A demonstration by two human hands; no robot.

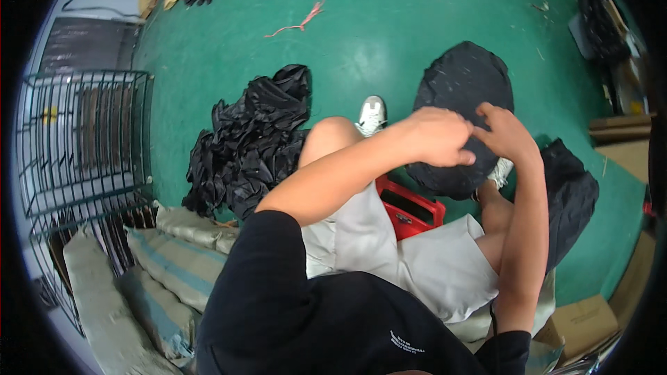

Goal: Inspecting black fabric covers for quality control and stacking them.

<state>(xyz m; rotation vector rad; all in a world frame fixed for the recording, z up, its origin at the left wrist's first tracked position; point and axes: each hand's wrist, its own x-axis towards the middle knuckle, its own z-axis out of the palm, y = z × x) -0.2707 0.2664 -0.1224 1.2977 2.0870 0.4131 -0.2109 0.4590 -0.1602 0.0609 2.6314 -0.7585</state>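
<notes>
A large black oval, fabric-like piece [464, 73] with pale specks stands in front of my knees. Both hands meet over its middle. My left hand [434, 137] reaches across from the left, its fingers curled and its thumb lower down; what they hold, if anything, is hidden. My right hand [511, 132] comes up on the right, with index finger and thumb apart and the tips close to the left hand's fingers. Behind the oval piece, a red plastic item [410, 212] with an opening sits between my legs.
Crumpled black fabric [257, 128] is heaped at the left, and more black fabric [570, 194] lies beyond my right forearm. A green wire rack [87, 139] and stuffed woven sacks [177, 264] line the left. Red string [302, 26] lies on the green floor; a cardboard box [582, 319] is lower right.
</notes>
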